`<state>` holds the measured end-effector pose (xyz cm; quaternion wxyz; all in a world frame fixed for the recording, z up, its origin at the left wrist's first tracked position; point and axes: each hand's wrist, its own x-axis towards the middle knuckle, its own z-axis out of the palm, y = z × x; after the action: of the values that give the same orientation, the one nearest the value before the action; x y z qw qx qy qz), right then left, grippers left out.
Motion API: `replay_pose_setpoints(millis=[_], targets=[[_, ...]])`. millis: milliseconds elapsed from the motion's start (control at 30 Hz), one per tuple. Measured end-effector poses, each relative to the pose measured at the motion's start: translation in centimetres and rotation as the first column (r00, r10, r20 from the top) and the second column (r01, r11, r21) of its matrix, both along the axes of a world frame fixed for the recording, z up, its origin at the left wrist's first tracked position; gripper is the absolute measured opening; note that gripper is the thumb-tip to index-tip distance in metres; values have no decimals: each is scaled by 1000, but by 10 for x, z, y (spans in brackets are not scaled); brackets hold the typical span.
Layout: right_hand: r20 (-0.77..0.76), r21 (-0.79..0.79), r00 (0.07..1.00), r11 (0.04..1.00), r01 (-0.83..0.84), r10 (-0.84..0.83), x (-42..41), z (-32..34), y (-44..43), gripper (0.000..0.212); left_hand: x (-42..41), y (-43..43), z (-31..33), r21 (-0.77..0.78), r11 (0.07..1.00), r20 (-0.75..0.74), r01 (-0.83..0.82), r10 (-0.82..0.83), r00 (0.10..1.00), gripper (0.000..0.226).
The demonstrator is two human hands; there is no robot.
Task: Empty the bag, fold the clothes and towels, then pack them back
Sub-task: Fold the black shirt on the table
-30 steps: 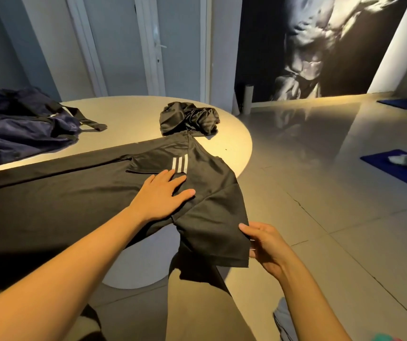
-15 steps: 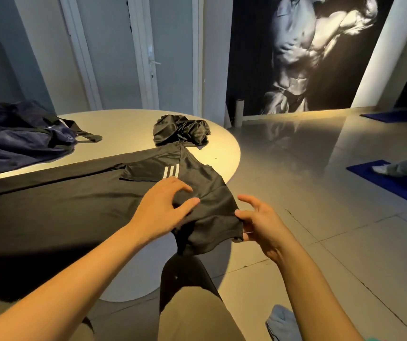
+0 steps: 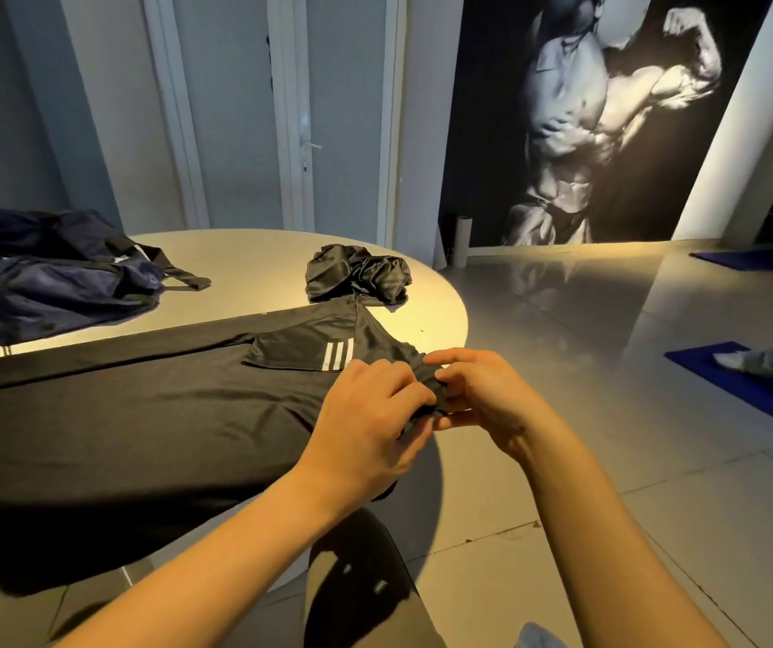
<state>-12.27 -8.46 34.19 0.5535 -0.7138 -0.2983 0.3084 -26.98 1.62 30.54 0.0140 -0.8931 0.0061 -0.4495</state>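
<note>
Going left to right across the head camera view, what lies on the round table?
Navy bag → black shirt with white stripes, spread flat → crumpled black garment → left hand and right hand, both pinching the shirt's sleeve at the table's right edge.

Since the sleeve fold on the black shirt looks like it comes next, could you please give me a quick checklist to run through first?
1. Both hands on the sleeve: left hand and right hand pinch the sleeve of the black shirt at the table's edge. Ok.
2. Shirt body flat: it lies spread on the white table, few wrinkles. Ok.
3. Shirt fully supported: the near hem hangs over the table edge. Not ok.
4. Landing area for the fold: free of other items; the crumpled black garment lies just beyond the shirt's far edge. Ok.
5. Navy bag ready for packing: opening not visible. Cannot tell.
</note>
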Motion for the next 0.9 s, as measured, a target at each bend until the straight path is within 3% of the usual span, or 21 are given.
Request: replay_pose_setpoints(millis=[67,133,233,333,500,567,667,800,900], targets=[[-7,30,999,999,-41,41,0,7,2,27,0,4,9,-72,997,7,1,-1,1000,21],[-11,78,995,992,-99,100,1,13,4,24,-2,10,23,-251,968,5,11,-10,1000,17],[-43,135,985,978,-161,168,12,21,11,31,-1,27,51,-581,812,52,59,-35,998,4],[5,117,980,973,-197,198,34,23,24,28,3,56,81,-752,656,36,71,-66,997,4],[213,-85,953,975,-203,217,84,10,65,24,14,109,108,-849,528,-67,-16,-78,995,13],[241,-174,936,960,-220,258,103,3,86,25,21,129,111,-861,505,-90,-53,-49,995,15],[270,-308,904,920,-243,330,125,-7,108,10,32,160,108,-891,435,-137,-127,7,990,23],[287,-324,889,910,-260,357,144,-15,121,17,44,201,82,-933,247,-264,-263,27,964,37],[249,-316,881,894,-319,402,152,-24,125,19,54,228,49,-910,169,-365,-379,108,925,40]])
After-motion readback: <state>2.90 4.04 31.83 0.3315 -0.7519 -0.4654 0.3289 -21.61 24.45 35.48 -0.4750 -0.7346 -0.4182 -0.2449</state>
